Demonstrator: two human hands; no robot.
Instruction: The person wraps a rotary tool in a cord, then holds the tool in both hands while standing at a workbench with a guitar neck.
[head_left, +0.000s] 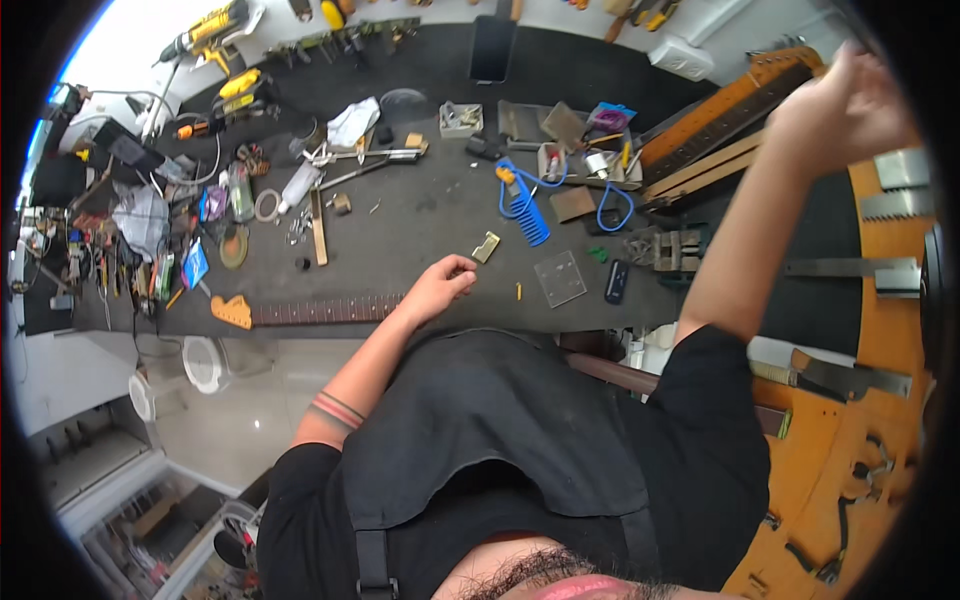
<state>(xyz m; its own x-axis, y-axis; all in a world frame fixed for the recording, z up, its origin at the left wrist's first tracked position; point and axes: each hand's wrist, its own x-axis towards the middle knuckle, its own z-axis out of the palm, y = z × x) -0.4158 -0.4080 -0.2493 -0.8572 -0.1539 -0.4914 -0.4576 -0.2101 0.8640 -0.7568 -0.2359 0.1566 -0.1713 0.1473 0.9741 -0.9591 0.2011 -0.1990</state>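
at the left, a guitar neck with a pale wooden headstock and dark fretboard (330,309) lies along the near edge of the black bench top (415,215), its right end by your left wrist. your left hand (440,288) has loosely curled fingers, their tips right at a small, notched, brass-coloured plate (487,248) on the bench; you can't tell here whether they grip it. rightward lie a blue plastic comb (533,222), a clear square sheet (560,278) and a dark oblong device (617,282). your right hand (845,110) is raised beside an upright orange-brown guitar neck (712,122); its fingers are blurred, so its grip can't be told.
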